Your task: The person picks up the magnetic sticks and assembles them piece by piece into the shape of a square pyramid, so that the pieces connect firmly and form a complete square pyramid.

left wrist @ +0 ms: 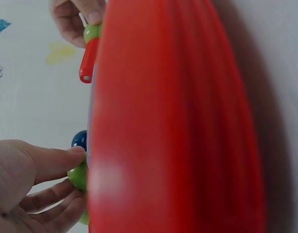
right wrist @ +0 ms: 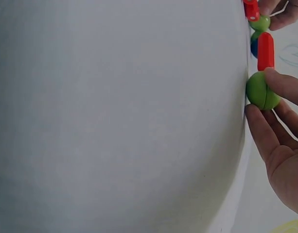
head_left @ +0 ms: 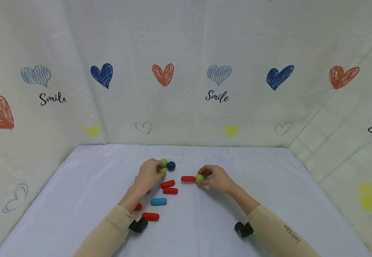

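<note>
My right hand [head_left: 218, 179] pinches a green ball [head_left: 199, 178] between thumb and fingers. A red rod [head_left: 188, 179] sticks out from that ball toward the left; in the right wrist view the red rod [right wrist: 266, 50] meets the green ball [right wrist: 258, 91] near the thumb. Farther left, my left hand [head_left: 148, 175] grips another green ball [head_left: 162, 170], partly covered by the fingers. Right beside it are one more green ball [head_left: 163, 161] and a dark blue ball [head_left: 171, 165]. In the left wrist view, the thumb overlaps the dark blue ball [left wrist: 79, 139].
Loose red rods [head_left: 170, 191] and a blue rod [head_left: 158, 201] lie on the white-covered table [head_left: 211, 225], near the left forearm. One red rod [left wrist: 173, 116] fills much of the left wrist view. A heart-patterned cloth [head_left: 186, 114] hangs behind the table.
</note>
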The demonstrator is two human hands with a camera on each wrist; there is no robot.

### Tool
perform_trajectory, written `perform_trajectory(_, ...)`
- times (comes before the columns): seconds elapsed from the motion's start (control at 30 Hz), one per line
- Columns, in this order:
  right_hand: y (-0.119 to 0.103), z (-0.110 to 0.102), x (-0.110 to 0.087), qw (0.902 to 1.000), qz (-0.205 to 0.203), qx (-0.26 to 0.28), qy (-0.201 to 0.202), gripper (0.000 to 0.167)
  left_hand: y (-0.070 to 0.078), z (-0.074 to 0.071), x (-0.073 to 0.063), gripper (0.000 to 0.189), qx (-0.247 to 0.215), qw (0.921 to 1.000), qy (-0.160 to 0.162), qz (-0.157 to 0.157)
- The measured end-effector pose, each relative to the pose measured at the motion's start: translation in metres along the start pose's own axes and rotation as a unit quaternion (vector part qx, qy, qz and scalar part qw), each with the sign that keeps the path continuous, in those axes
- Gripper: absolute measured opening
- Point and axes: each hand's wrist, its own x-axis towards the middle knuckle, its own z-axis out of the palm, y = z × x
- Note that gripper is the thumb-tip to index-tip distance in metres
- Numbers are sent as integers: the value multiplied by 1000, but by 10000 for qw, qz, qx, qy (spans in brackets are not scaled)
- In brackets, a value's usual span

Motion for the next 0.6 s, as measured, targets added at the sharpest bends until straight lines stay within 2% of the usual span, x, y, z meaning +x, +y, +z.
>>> perform_trajectory(0.17, -2, 1, 0, 9999, 119, 15, 24, 27, 0, 0, 0, 31, 99, 9999, -94, 49)
perform_trajectory(0.37, -4, 0, -1, 9998, 174, -29, -11, 26, 1, -1, -2, 28, 12, 9999, -138, 37)
perform_trajectory(0.6, -3, -1, -1, 9999, 119, -56, -36, 28, -1, 0, -2, 28, -29, 9993, -238, 291)
